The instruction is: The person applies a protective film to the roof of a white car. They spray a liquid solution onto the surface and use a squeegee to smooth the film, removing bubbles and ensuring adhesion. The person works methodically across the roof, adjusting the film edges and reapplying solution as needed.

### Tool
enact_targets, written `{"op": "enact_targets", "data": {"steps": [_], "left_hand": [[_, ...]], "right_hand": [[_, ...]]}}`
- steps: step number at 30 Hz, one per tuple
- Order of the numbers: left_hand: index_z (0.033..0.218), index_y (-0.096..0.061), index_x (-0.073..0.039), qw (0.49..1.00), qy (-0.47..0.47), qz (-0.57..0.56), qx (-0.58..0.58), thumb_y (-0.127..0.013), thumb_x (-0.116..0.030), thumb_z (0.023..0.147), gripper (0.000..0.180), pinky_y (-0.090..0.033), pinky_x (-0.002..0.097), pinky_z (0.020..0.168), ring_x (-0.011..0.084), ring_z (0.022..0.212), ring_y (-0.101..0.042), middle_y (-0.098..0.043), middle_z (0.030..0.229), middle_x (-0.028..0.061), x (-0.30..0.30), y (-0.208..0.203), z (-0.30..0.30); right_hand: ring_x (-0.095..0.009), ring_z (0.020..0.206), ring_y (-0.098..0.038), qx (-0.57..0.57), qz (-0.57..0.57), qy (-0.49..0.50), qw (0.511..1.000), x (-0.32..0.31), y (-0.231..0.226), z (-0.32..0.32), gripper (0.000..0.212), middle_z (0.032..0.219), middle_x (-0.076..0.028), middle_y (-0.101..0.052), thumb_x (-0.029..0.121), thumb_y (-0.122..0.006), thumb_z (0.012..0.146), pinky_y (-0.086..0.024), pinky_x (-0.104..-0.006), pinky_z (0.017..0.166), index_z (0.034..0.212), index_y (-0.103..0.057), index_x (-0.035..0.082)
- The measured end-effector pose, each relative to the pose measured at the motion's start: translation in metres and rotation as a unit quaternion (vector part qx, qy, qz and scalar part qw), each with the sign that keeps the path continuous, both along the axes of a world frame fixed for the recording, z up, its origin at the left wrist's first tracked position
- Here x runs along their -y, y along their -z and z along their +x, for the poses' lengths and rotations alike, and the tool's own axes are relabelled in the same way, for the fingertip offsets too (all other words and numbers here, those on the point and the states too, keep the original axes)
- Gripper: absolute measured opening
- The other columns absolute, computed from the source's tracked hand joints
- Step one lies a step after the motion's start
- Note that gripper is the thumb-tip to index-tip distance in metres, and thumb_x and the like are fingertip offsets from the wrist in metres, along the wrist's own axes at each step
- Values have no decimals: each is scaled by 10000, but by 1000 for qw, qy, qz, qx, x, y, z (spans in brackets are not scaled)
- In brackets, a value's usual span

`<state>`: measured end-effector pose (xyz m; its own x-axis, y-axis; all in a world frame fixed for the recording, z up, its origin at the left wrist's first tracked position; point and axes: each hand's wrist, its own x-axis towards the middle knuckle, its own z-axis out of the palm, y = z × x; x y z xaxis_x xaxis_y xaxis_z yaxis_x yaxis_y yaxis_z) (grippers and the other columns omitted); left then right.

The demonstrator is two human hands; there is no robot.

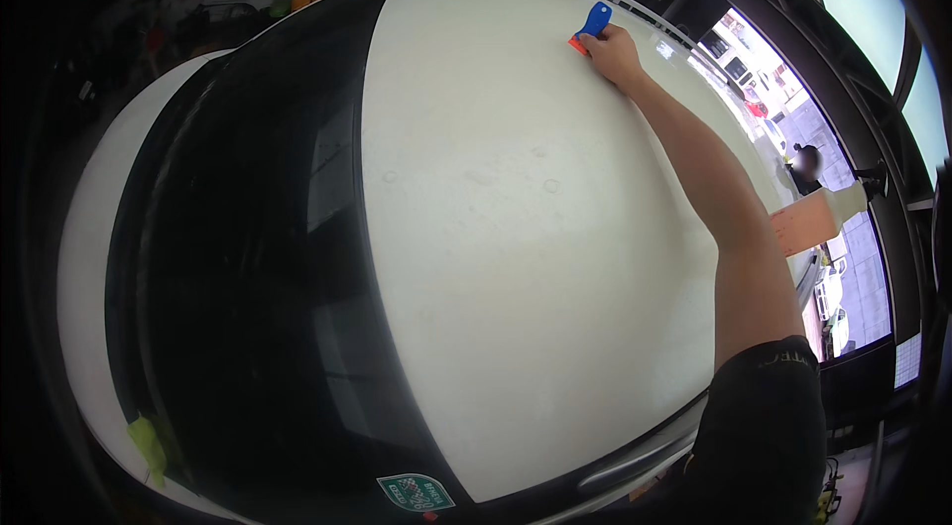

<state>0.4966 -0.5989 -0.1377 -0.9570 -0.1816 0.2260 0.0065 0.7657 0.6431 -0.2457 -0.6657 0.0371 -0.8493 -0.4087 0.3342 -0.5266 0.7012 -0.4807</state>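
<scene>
One black lettered sleeve (764, 431), my right hand (615, 54) gripping one blue-and-red scraper (596, 20) at one white car roof (496, 257), one printed green sticker (415, 492), left hand's state I cannot tell.

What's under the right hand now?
The right hand holds a blue scraper with an orange blade over the white roof. The gripped part of the scraper and the roof patch beneath the hand are covered.

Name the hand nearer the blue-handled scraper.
Right: the right hand grips the blue-handled scraper, close to its orange blade; the left hand is out of view.
</scene>
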Motion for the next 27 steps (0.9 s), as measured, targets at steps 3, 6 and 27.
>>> {"op": "enact_targets", "data": {"steps": [3, 6, 27], "left_hand": [[1063, -721, -171, 1000, -4, -11, -14, -773, -228, 881, 198, -451, 425, 782, 205, 861, -633, -670, 963, -14, -1, 5, 4], [1064, -720, -172, 1000, -13, -9, 7, -771, -229, 881, 199, -451, 426, 784, 205, 861, -632, -668, 963, -14, -3, 3, 4], [1069, -716, -175, 1000, 11, 3, -16, -760, -232, 880, 203, -446, 431, 799, 202, 864, -627, -655, 965, -17, 12, 7, 4]], "right_hand": [[-293, 913, -760, -60, 5, -61, 996, 3, -4, 7, 353, 1003, -180, -797, 294, -727, 960, -574, -404, 865, 1128, -775, -13], [-302, 917, -769, -66, 30, -92, 993, 18, 13, 18, 340, 984, -192, -797, 286, -721, 957, -580, -420, 859, 1104, -780, -15], [-245, 829, -705, -40, -22, -58, 997, 8, -2, 5, 307, 881, -135, -746, 268, -716, 978, -548, -387, 816, 1097, -774, -9]]}}
